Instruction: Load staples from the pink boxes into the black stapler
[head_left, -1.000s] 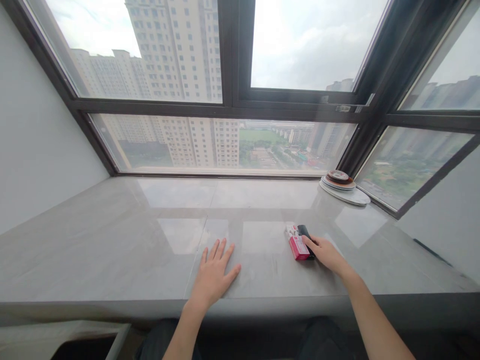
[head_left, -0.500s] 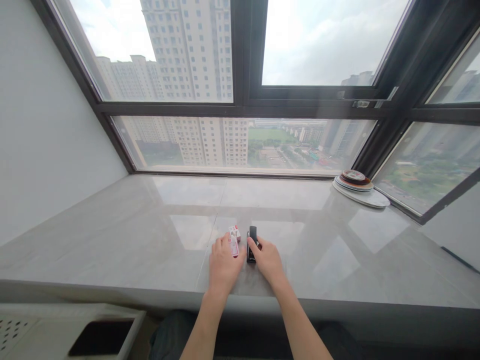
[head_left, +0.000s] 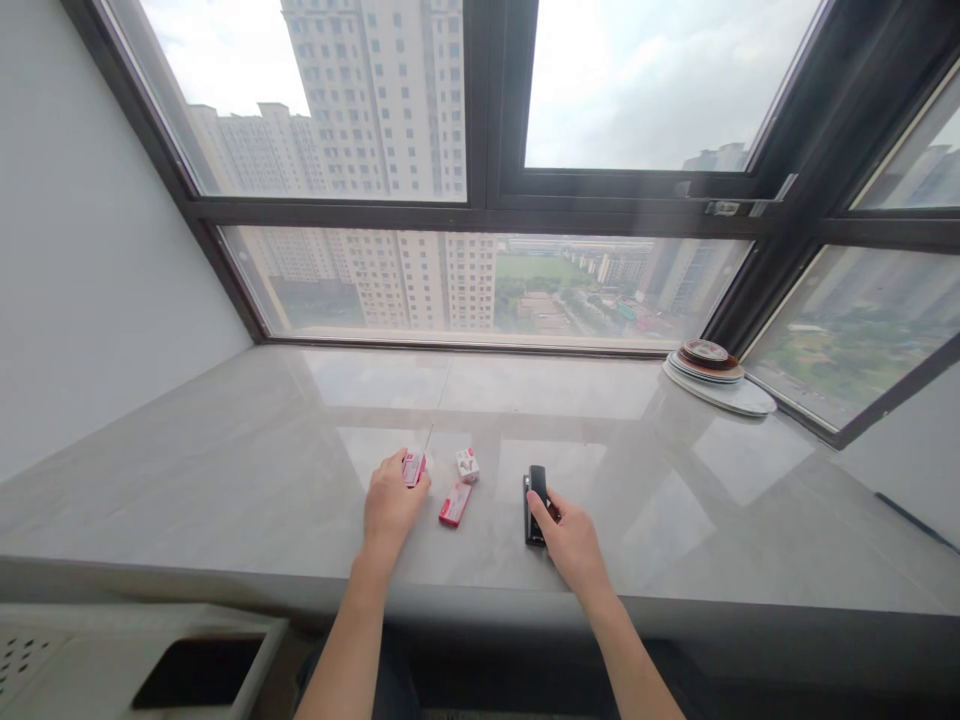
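Note:
My left hand [head_left: 394,500] is closed on a small red and white box [head_left: 413,468], left of the middle of the grey stone sill. To its right lie a flat red and pink box [head_left: 455,504] and, just behind that, a small white box with red marks [head_left: 467,464]. Farther right, a black stapler [head_left: 535,507] rests on the sill, pointing away from me. My right hand [head_left: 568,530] grips it from the right side, thumb on top; some fingers are hidden behind it.
A stack of plates [head_left: 711,372] sits in the back right corner by the window frame [head_left: 480,218]. The sill's front edge [head_left: 480,595] runs before me. A white cabinet-like unit [head_left: 97,665] with a dark opening stands at the lower left.
My left hand has moved left with one red and white box, away from the two other boxes. My right hand and the stapler have shifted right and slightly nearer to me.

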